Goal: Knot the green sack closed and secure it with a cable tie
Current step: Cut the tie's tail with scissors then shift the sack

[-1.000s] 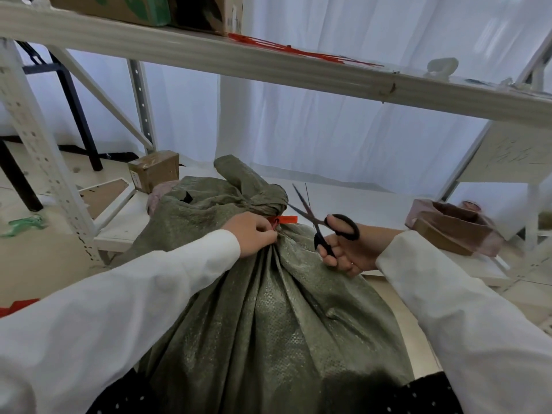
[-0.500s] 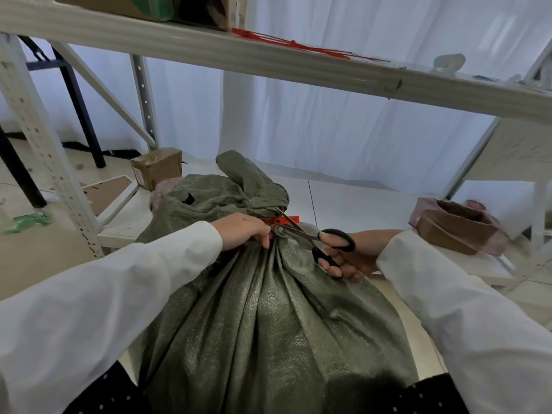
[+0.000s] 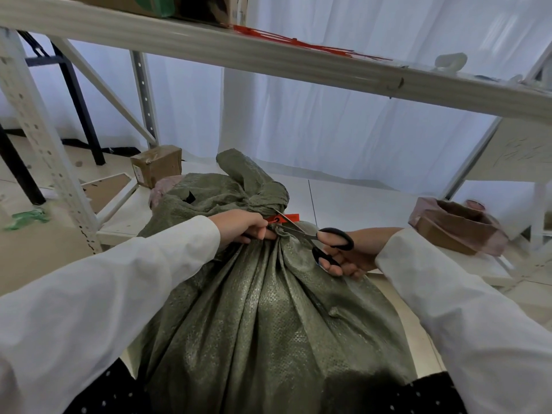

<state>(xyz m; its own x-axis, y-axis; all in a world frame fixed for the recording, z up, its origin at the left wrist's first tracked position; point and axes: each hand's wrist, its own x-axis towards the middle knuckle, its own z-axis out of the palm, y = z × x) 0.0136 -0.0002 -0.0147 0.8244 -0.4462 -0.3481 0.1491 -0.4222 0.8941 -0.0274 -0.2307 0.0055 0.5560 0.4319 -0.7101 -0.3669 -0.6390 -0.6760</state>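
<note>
Gripping the gathered neck of the soft, slumping green sack point(image 3: 263, 309) at my twelve o'clock, my left hand point(image 3: 243, 228) curls round it beside the stiff red cable tie point(image 3: 283, 218), while my right hand point(image 3: 349, 255), at two o'clock, fingers looped in the scissors point(image 3: 316, 239), brings blades to the tie's tail.

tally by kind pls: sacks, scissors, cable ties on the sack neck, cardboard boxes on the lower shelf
Green sack: 1
Scissors: 1
Red cable tie on the neck: 1
Cardboard boxes on the lower shelf: 2, closed box and open box
Total: 5
</note>
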